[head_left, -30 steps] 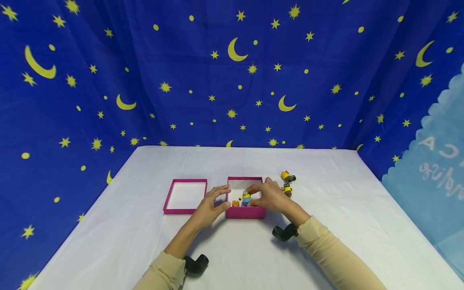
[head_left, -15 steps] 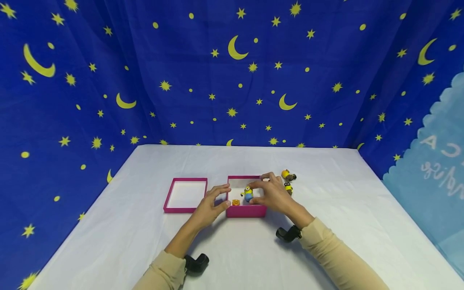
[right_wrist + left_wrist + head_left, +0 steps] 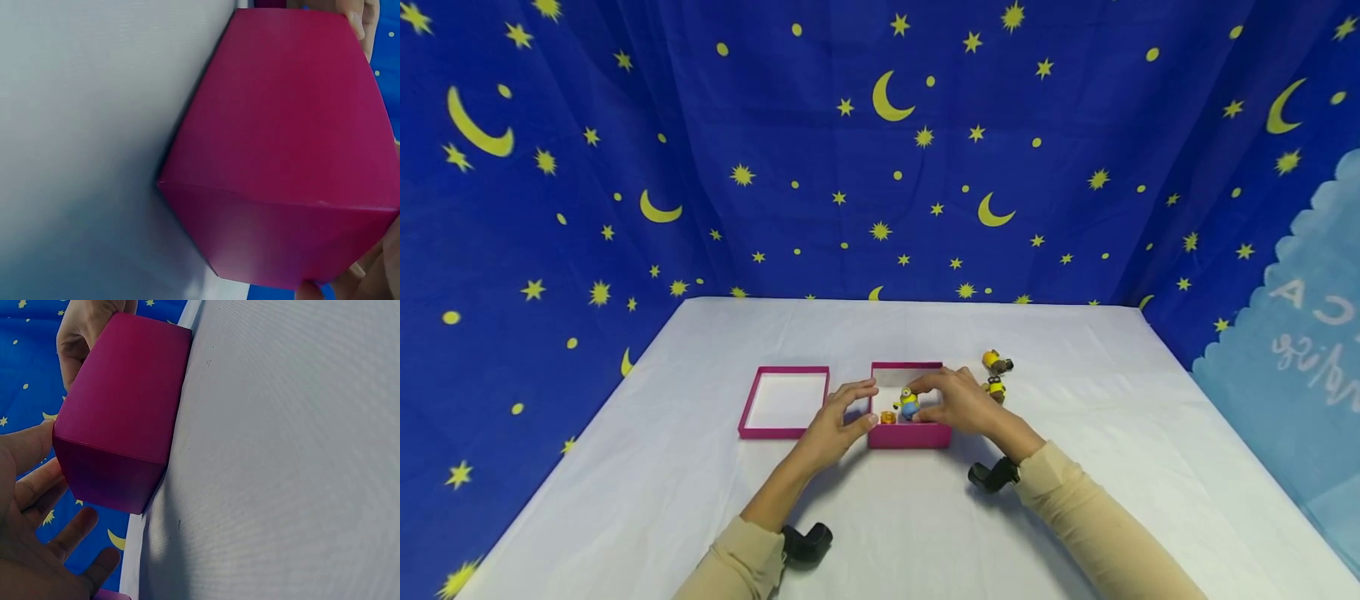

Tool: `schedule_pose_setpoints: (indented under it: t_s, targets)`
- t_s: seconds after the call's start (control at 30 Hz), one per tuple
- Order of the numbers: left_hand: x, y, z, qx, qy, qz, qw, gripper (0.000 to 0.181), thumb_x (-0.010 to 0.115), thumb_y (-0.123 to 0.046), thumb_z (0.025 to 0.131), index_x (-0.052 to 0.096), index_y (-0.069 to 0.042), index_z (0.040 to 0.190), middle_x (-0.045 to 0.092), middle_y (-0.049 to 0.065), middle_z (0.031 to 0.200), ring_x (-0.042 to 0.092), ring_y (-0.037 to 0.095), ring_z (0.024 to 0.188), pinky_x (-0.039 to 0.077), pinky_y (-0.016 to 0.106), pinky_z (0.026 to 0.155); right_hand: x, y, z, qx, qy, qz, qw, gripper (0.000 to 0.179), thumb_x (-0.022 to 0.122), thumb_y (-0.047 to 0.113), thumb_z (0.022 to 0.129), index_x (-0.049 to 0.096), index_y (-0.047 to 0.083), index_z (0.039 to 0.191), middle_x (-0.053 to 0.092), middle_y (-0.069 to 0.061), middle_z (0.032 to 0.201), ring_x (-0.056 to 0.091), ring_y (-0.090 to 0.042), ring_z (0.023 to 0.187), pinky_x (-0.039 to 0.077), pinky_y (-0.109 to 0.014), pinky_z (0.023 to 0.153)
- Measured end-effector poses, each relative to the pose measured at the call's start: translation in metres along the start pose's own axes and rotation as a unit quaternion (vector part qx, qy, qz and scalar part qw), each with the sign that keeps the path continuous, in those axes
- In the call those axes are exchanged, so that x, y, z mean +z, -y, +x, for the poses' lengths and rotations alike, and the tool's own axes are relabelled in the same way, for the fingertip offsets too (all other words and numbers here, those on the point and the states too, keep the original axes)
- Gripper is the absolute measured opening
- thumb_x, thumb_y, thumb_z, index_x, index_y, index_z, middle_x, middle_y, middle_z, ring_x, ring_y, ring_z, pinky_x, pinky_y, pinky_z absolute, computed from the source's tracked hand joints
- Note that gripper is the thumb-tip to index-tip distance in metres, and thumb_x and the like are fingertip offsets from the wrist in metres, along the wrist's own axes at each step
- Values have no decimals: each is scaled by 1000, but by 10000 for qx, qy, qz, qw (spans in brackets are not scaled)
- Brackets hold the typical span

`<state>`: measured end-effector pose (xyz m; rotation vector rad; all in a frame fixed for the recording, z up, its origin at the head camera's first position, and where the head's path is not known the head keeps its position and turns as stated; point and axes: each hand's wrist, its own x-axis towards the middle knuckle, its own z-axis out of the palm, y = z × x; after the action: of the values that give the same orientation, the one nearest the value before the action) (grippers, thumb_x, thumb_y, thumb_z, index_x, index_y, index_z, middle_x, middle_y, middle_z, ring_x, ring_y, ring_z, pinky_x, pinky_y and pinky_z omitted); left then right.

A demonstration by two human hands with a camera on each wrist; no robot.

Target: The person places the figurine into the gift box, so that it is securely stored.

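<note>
A minion figure (image 3: 908, 402) in blue overalls stands inside the open pink box (image 3: 910, 437), pinched at its right side between the thumb and fingers of my right hand (image 3: 962, 402). Beside it, in the box's front left corner, lies a small orange-yellow piece (image 3: 888, 417). My left hand (image 3: 835, 427) rests lightly at the left wall, thumb at the front corner and the other fingers spread. The left wrist view shows the thumb touching the box (image 3: 125, 387). In the right wrist view the box (image 3: 294, 112) hides the figure.
A shallow pink-rimmed lid (image 3: 771, 433) with a white inside lies left of the box. Two more minion figures are right of the box: one lying figure (image 3: 997, 362) farther back, one brown-bodied figure (image 3: 995, 388) close behind my right hand. White cloth (image 3: 895, 525) covers the table.
My right hand shifted slightly right with the minion figure, then back left, and the figure stands a little nearer the orange piece again. The left hand stayed in place.
</note>
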<state>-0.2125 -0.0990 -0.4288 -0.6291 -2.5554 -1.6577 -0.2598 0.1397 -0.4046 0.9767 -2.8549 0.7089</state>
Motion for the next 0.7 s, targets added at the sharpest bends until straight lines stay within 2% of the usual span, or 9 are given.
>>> schedule_pose_setpoints:
  t_s: [0.17, 0.4, 0.63, 0.7]
  targets:
    - [0, 1, 1, 55, -21, -7, 10000, 40, 63, -13, 89, 55, -7, 129, 46, 4, 144, 33, 28, 139, 22, 54, 115, -1, 0, 6, 134, 296, 18, 9995, 40, 77, 32, 77, 69, 19, 113, 72, 9, 104, 63, -11, 99, 32, -34, 82]
    - [1, 1, 0, 70, -63, -29, 10000, 40, 63, -12, 89, 56, -7, 128, 46, 6, 144, 32, 29, 140, 22, 54, 115, -3, 5, 10, 176, 552, -133, 9982, 33, 78, 27, 76, 71, 20, 107, 73, 8, 101, 65, -13, 97, 33, -35, 79]
    - [5, 2, 3, 83, -173, -28, 9998, 41, 62, -4, 88, 54, 2, 128, 45, 15, 143, 32, 36, 139, 21, 58, 114, -4, 7, 12, 157, 741, -334, 9966, 27, 77, 25, 77, 71, 23, 103, 72, 10, 100, 65, -14, 92, 33, -33, 76]
    - [5, 2, 3, 79, -171, 23, 9998, 41, 62, -4, 88, 54, 2, 128, 45, 15, 143, 32, 35, 139, 22, 57, 114, -5, 8, 13, 147, 795, -375, 9960, 26, 76, 24, 77, 71, 24, 103, 73, 10, 100, 66, -13, 93, 32, -33, 75]
